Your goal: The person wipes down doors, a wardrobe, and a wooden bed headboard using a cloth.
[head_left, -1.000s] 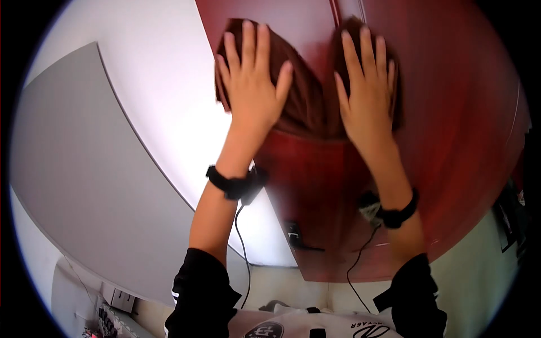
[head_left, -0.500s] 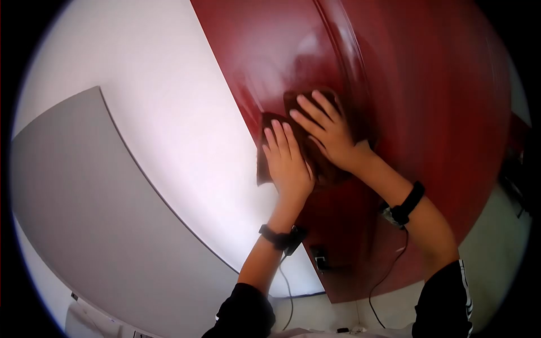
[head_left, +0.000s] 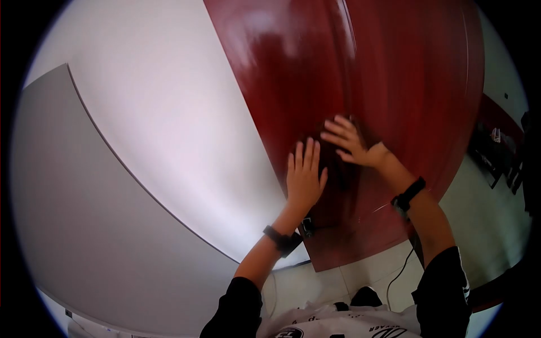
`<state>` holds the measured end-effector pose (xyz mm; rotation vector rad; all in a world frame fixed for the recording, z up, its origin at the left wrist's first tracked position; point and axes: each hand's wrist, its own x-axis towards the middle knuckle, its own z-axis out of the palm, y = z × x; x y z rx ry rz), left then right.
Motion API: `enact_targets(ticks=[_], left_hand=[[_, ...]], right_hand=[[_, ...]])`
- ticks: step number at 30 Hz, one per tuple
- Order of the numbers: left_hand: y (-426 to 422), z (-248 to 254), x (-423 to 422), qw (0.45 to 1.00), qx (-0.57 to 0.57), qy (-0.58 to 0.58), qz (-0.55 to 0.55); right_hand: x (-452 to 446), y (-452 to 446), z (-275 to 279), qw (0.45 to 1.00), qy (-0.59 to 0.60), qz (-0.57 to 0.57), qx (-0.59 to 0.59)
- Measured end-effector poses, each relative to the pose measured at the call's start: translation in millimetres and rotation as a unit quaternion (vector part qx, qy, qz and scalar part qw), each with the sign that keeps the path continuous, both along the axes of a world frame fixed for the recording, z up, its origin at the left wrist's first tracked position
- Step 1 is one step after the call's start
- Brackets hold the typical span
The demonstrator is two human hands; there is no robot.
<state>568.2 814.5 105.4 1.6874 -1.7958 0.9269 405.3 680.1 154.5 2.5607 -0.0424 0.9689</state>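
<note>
A glossy dark red panel (head_left: 293, 67) fills the middle and right of the head view. My left hand (head_left: 305, 173) lies flat near its lower left edge, fingers spread and pointing up. To its upper right, my right hand (head_left: 350, 141) rests with fingers spread and pointing left. Beneath both palms is a dark brown cloth (head_left: 338, 169), hard to make out against the dark red surface. Each wrist wears a black band with a small device.
On the left stands a grey panel (head_left: 101, 191) in front of a bright white wall (head_left: 169, 112). A small black object (head_left: 307, 226) sits at the red panel's lower left. A cable (head_left: 401, 273) hangs by my right arm. Dark items (head_left: 493, 146) lie at far right.
Both hands have come down the red panel with the brown cloth and now sit closer together. My right hand has turned to point left. The view has shifted.
</note>
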Motion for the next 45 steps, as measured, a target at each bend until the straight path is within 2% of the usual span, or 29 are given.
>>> enact_targets(ticks=[1, 2, 3, 5, 7, 9, 12, 14, 16, 22, 23, 24, 25, 27, 29, 30, 32, 33, 34, 37, 39, 42, 44, 45], left_hand=[[1, 25, -6, 0.999, -0.045, 0.006, 0.007], [3, 52, -15, 0.996, -0.088, 0.008, 0.015], [3, 77, -22, 0.989, -0.14, 0.007, 0.046], [-5, 124, -22, 0.966, -0.242, 0.008, 0.093], [-18, 159, -21, 0.943, -0.318, -0.005, 0.102], [-49, 167, -36, 0.934, -0.341, -0.033, 0.101], [-60, 147, -65, 0.936, -0.323, -0.068, 0.118], [-86, 107, -78, 0.947, -0.296, -0.053, 0.113], [-104, 85, -108, 0.956, -0.276, -0.028, 0.09], [-188, 26, -253, 0.966, -0.242, -0.045, 0.076], [-152, 47, -170, 0.964, -0.253, -0.02, 0.084], [-162, 36, -162, 0.961, -0.259, -0.022, 0.097], [-186, 33, -209, 0.957, -0.268, -0.032, 0.107], [-188, 31, -214, 0.961, -0.257, -0.004, 0.103], [-181, 18, -209, 0.969, -0.229, 0.021, 0.089], [-188, 1, -187, 0.969, -0.228, 0.016, 0.092], [-221, -24, -213, 0.978, -0.194, -0.007, 0.076], [-237, -76, -158, 0.976, -0.198, -0.029, 0.088], [-231, -103, -147, 0.982, -0.166, -0.034, 0.084], [-214, -128, -202, 0.987, -0.095, -0.113, 0.07], [-220, -170, -205, 0.988, -0.081, -0.131, 0.008], [-227, -190, -219, 0.992, -0.021, -0.121, -0.04], [-239, -185, -234, 0.995, -0.014, -0.081, -0.055], [-250, -180, -240, 0.995, -0.012, -0.07, -0.07]], right_hand=[[-2, 1, 20, 0.999, -0.036, -0.011, -0.01], [-4, -2, 34, 0.992, -0.117, 0.027, -0.025], [-10, 3, 50, 0.984, -0.174, -0.019, -0.023], [-3, -5, 73, 0.946, -0.318, -0.014, -0.059], [-7, 6, 84, 0.935, -0.344, -0.065, -0.048], [-18, -11, 81, 0.934, -0.348, -0.08, -0.02], [-51, -12, 90, 0.925, -0.371, -0.046, -0.062], [-73, -31, 78, 0.943, -0.325, -0.072, -0.006], [-99, -58, 75, 0.938, -0.333, -0.092, -0.017], [-235, -150, 29, 0.935, -0.347, -0.071, -0.02], [-150, -114, 61, 0.943, -0.326, -0.066, -0.024], [-143, -123, 54, 0.945, -0.32, -0.068, -0.019], [-188, -148, 50, 0.944, -0.32, -0.07, -0.023], [-180, -157, 53, 0.93, -0.354, -0.033, -0.091], [-166, -145, 50, 0.937, -0.336, -0.035, -0.087], [-143, -154, 33, 0.935, -0.346, -0.032, -0.073], [-167, -177, 13, 0.939, -0.337, -0.044, -0.053], [-111, -188, -33, 0.951, -0.304, -0.039, -0.041], [-99, -181, -60, 0.958, -0.282, -0.036, -0.035], [-166, -172, -93, 0.973, -0.23, -0.016, 0.002], [-177, -187, -153, 0.971, -0.239, -0.012, 0.005], [-192, -202, -196, 0.969, -0.247, -0.015, 0.007], [-209, -217, -195, 0.975, -0.223, -0.014, 0.005], [-217, -223, -177, 0.974, -0.228, -0.001, 0.001]])
